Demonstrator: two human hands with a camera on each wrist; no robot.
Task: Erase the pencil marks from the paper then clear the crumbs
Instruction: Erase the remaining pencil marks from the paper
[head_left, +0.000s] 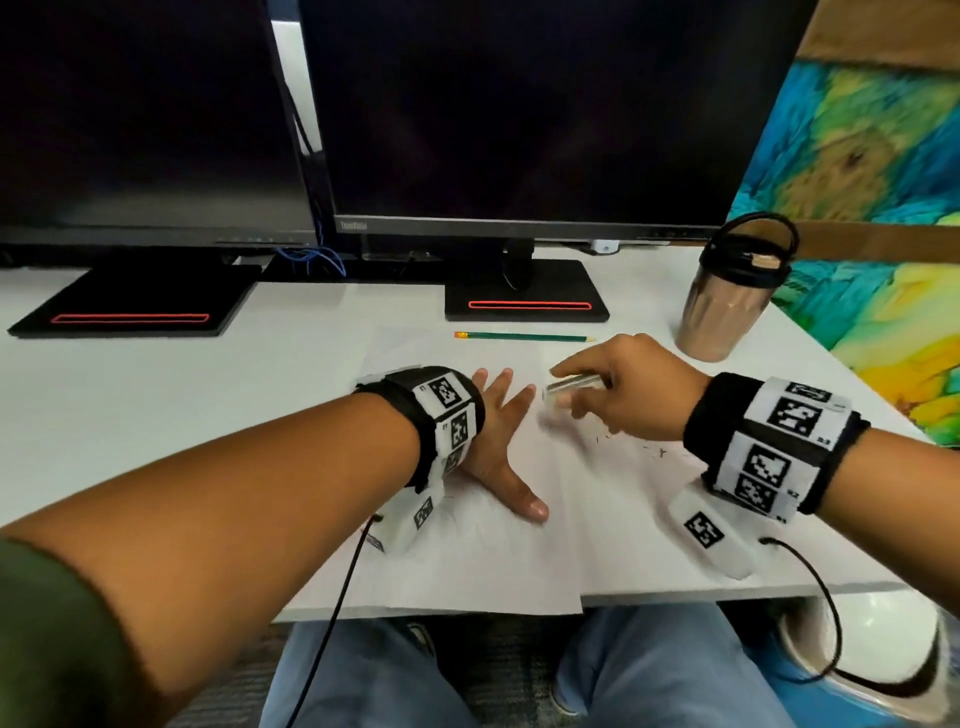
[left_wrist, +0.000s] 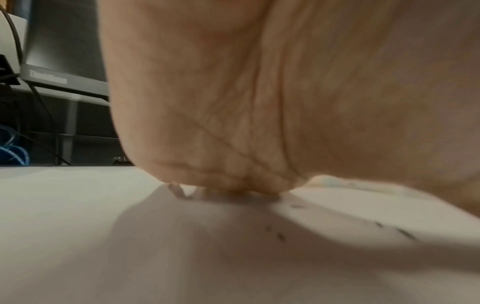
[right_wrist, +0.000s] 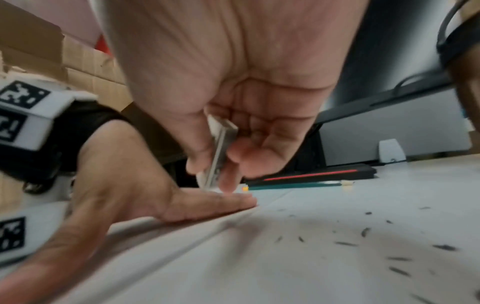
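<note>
Under right hand (head_left: 631, 387), blurred eraser (head_left: 571, 388)

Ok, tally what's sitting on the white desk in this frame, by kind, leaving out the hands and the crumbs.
Black monitors on flat bases: 2
Green pencil with orange end: 1
White paper sheet: 1
White eraser in a sleeve, pinched by the right hand: 1
Steel tumbler with black lid: 1
Total: 6
</note>
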